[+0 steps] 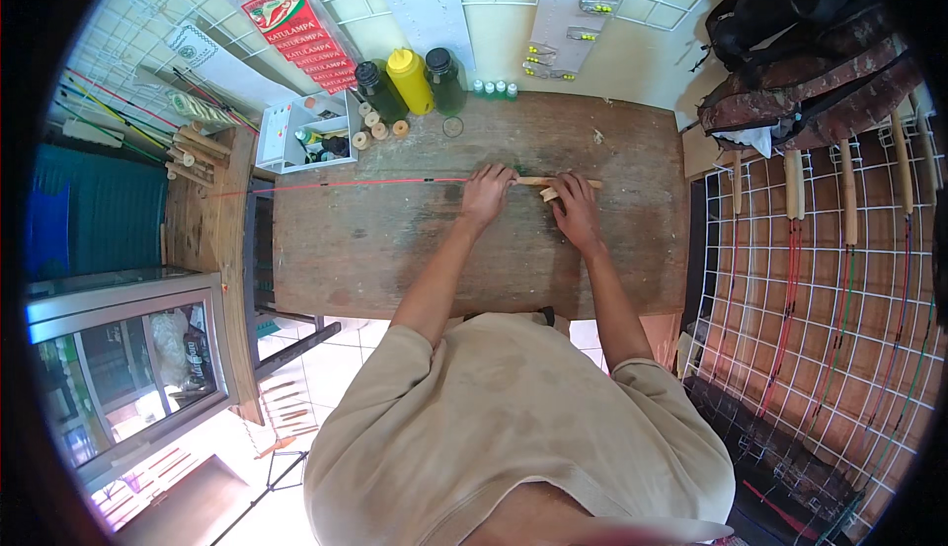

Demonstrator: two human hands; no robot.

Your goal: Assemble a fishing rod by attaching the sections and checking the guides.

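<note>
A thin fishing rod with a red shaft (365,184) lies across the wooden table, its tip reaching past the left edge. At its right end is a pale wooden handle (530,181). My left hand (485,194) is closed round the rod where the shaft meets the handle. Farther right, my right hand (578,212) has its fingers bent over the handle. A small round wooden piece (549,195) sits against the handle beside my right fingertips; whether it is fixed there I cannot tell.
Along the table's back stand a white box (307,166) of small items, wooden spools (379,131), a yellow bottle (410,82), two dark bottles and several tiny bottles (496,89). More rods hang on a white grid (780,279) at right, below a backpack (805,92). Wooden handles (200,151) lie left.
</note>
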